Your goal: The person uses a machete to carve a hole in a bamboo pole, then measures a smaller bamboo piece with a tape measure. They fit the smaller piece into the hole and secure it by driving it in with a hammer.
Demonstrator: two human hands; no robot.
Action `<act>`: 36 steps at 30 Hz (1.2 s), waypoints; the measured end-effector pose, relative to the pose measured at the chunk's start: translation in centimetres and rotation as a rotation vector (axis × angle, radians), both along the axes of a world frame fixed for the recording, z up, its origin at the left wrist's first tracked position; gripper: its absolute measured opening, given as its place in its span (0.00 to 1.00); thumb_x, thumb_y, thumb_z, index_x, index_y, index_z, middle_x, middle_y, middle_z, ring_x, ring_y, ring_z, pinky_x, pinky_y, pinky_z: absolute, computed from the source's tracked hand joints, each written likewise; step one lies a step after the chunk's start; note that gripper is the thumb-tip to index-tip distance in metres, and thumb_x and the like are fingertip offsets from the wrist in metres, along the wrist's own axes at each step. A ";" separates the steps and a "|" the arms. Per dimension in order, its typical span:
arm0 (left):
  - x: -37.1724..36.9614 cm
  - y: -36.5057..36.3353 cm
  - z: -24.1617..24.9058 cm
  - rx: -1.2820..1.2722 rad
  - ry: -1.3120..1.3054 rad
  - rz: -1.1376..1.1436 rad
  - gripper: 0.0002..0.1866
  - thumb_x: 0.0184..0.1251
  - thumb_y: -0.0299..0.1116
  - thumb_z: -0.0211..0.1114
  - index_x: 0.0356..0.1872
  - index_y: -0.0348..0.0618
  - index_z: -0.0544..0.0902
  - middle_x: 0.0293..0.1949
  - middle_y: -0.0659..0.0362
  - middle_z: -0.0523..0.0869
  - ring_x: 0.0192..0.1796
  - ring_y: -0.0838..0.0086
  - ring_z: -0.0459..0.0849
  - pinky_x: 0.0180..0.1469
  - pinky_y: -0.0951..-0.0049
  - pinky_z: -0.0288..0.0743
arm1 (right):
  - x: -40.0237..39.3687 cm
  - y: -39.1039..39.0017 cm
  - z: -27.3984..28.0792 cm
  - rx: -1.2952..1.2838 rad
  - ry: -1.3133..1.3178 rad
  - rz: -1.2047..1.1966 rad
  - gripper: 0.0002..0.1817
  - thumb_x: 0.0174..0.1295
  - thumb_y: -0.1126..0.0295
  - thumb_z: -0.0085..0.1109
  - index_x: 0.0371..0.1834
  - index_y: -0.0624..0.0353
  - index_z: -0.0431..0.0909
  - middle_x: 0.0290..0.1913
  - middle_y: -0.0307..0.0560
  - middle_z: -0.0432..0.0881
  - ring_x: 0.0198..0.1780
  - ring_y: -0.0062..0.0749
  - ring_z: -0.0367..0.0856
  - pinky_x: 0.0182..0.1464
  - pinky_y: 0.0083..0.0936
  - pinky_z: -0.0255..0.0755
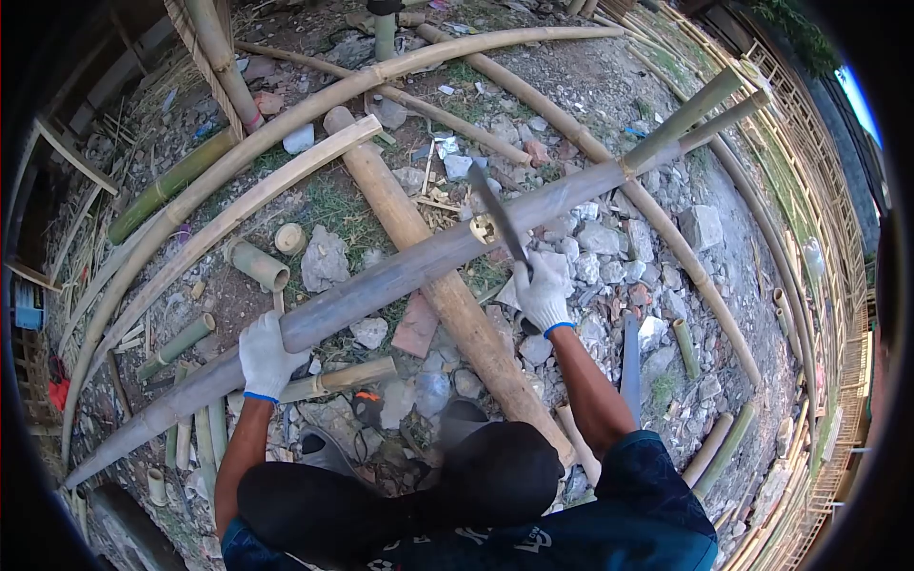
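Note:
A long grey bamboo pole (381, 285) lies diagonally across the view, over a thick tan log (466, 319). My left hand (268, 357), in a white glove with a blue cuff, is closed round the pole's lower left part. In my right hand (544, 290), gloved the same way, is a dark long-bladed knife (497, 211). Its blade crosses above the pole, beside a pale cut opening (484, 228) in the pole's wall. The blade looks slightly blurred.
Curved bamboo poles (381, 71) arch beyond the work. Rubble (598, 238) covers the ground on the right. A handsaw (630, 366) stands near my right forearm. Short bamboo pieces (259, 265) lie on the left. A green bamboo post (682, 120) rests across the pole's far end.

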State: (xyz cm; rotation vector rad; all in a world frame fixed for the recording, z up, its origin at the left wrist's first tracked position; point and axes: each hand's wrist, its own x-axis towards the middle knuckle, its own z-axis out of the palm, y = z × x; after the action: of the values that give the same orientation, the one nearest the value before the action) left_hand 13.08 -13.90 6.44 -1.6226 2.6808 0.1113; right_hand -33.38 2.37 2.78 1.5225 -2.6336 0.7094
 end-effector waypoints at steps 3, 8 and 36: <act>-0.5 -0.7 -0.1 -0.064 0.003 0.017 0.41 0.41 0.52 0.87 0.56 0.45 0.80 0.49 0.53 0.87 0.54 0.57 0.88 0.62 0.56 0.76 | -0.7 -0.6 3.4 -0.226 0.050 0.059 0.10 0.73 0.64 0.61 0.40 0.59 0.82 0.29 0.57 0.83 0.38 0.57 0.84 0.51 0.51 0.73; -0.2 -0.7 0.0 -0.033 -0.019 -0.002 0.42 0.40 0.52 0.87 0.57 0.45 0.79 0.48 0.54 0.87 0.54 0.58 0.87 0.61 0.56 0.76 | -2.3 -2.7 12.8 -0.897 -0.712 -0.218 0.12 0.83 0.62 0.53 0.42 0.58 0.74 0.27 0.39 0.77 0.23 0.20 0.75 0.25 0.24 0.67; -0.1 -0.9 0.2 -0.025 -0.027 0.004 0.42 0.39 0.54 0.88 0.55 0.45 0.79 0.48 0.54 0.87 0.54 0.58 0.87 0.60 0.56 0.76 | 2.0 -0.2 4.7 -0.066 -0.002 -0.013 0.08 0.70 0.65 0.65 0.43 0.57 0.83 0.34 0.56 0.86 0.36 0.57 0.86 0.42 0.50 0.79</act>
State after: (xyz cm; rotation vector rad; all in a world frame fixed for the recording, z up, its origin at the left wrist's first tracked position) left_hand 12.99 -14.78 6.60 -1.6237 2.6703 0.0550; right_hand -31.37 2.20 7.44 1.4880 -2.5914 0.7887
